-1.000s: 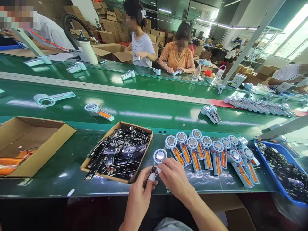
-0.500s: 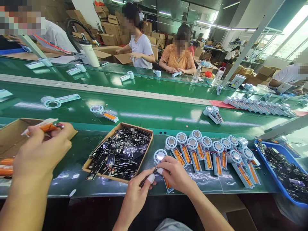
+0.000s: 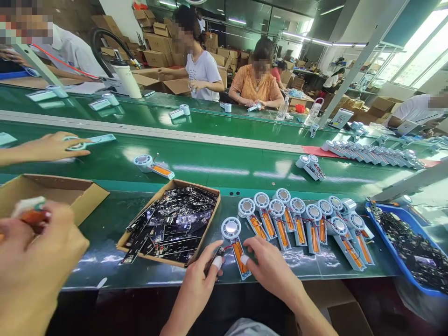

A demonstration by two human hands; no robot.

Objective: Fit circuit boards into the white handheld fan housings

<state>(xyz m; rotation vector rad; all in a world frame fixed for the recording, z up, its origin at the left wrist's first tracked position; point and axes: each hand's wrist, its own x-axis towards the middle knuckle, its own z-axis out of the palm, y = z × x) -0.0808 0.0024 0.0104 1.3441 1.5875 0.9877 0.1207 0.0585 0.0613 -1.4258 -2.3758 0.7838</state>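
Pale-blue fan [image 3: 231, 227], orange battery [image 3: 239, 254] bared; left hand [image 3: 196, 280] pinches dark board [image 3: 212, 262] at fan's left; right hand [image 3: 271, 263] has since opened at fan's right.

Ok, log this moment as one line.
left hand: holding circuit board | right hand: open, at fan | cardboard box: left of fan

Far beyond the left hand [image 3: 201, 273], toward its left, a white cup [image 3: 128, 79] is standing past the belt [image 3: 210, 163], and cartons [image 3: 159, 49] are sitting stacked behind it. Well ahead of the right hand [image 3: 268, 261], a person in orange [image 3: 257, 86] is sitting; a bottle [image 3: 283, 109] is standing nearby, and a red bag [image 3: 300, 108] is lying farther right. Far to that hand's right, windows [image 3: 420, 46] are letting in light.
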